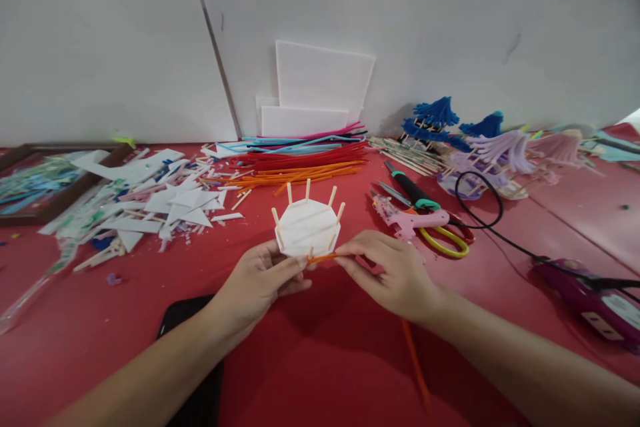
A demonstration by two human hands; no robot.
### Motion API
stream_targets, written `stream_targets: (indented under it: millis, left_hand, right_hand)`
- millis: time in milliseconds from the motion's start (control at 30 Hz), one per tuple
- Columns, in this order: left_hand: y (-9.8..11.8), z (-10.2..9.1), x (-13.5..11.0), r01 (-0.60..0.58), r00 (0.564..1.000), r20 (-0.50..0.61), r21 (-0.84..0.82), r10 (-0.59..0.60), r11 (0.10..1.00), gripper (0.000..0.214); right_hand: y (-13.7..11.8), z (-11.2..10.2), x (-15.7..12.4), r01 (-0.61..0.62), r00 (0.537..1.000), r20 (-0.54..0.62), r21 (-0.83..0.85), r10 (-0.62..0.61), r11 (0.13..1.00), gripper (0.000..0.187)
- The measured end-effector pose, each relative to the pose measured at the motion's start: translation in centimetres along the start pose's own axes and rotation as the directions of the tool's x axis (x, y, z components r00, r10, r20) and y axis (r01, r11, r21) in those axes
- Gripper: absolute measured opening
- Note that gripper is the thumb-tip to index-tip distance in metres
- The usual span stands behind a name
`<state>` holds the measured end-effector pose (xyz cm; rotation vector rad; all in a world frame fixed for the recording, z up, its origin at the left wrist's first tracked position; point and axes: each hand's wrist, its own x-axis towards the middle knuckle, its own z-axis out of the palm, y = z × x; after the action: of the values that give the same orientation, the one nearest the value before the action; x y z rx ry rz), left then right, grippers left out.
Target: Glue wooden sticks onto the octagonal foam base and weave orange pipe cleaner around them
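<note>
My left hand (270,275) is closed on the near edge of a white foam-board polygon (307,227). Several short wooden sticks stand up around the board's rim. My right hand (387,273) pinches an orange pipe cleaner (324,257), whose end lies against a stick at the board's near edge, by my left thumb. The pipe cleaner's tail hangs below my right wrist toward the table. My left fingers under the board are partly hidden.
Bundled pipe cleaners (300,160) and white boards (325,80) are at the back. Foam scraps (185,203) lie left, a black phone (200,373) under my left forearm. Right are a pink glue gun (407,219), scissors (445,243), pagoda-like models (500,153) and a purple power strip (585,300).
</note>
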<state>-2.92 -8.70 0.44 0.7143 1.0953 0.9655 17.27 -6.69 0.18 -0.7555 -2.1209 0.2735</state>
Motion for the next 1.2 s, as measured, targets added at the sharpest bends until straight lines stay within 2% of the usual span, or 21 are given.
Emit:
stream_targets:
  millis: [333,467,567,667,767,933,1067,1133,1167,1200]
  left_hand:
    - [-0.1,0.0,-0.1,-0.018,0.999,0.035,0.05,0.016,0.999,0.018]
    - [-0.2,-0.1,-0.1,-0.013,0.999,0.041,0.049,0.011,0.999,0.02]
    - [-0.2,0.0,0.0,-0.022,1.0,-0.004,0.028,0.022,0.999,0.019]
    - [0.0,0.2,0.3,-0.056,0.995,-0.088,-0.053,0.051,0.997,0.024]
    - [0.2,0.4,0.4,-0.101,0.986,-0.14,-0.105,0.086,0.989,0.027]
    - [0.2,0.6,0.0,-0.02,0.998,-0.055,0.001,0.02,1.0,0.024]
    - [0.3,0.4,-0.1,0.008,0.999,-0.049,-0.103,-0.013,0.995,0.025]
    - [0.4,0.3,0.0,0.024,0.997,-0.073,-0.14,-0.035,0.99,0.023]
    - [0.5,0.2,0.0,0.027,0.995,-0.088,-0.157,-0.041,0.987,0.021]
    - [0.6,0.2,0.1,0.023,0.993,-0.108,-0.174,-0.043,0.984,0.018]
  right_hand:
    - [0.8,-0.9,0.0,-0.059,0.996,0.076,0.035,0.057,0.998,0.01]
    - [0.8,-1.0,0.0,-0.123,0.989,0.085,0.017,0.121,0.992,0.006]
    - [0.6,-1.2,0.0,-0.194,0.975,0.106,-0.011,0.194,0.981,0.007]
    - [-0.2,-0.8,-0.5,-0.239,0.957,0.176,0.028,0.231,0.971,0.011]
    - [-1.7,0.4,-1.5,-0.264,0.936,0.275,0.135,0.22,0.955,0.01]
    - [-3.5,2.1,-2.6,-0.186,0.925,0.367,0.207,0.1,0.96,0.015]
    - [-2.6,0.3,-1.0,-0.097,0.877,0.48,0.229,-0.026,0.969,0.02]
    - [-1.2,-1.4,0.0,-0.08,0.899,0.437,0.164,0.001,0.983,0.021]
    - [-0.3,-2.4,0.3,-0.086,0.914,0.403,0.091,0.042,0.992,0.021]
    - [0.7,-3.4,0.5,-0.115,0.94,0.32,-0.025,0.117,0.993,0.022]
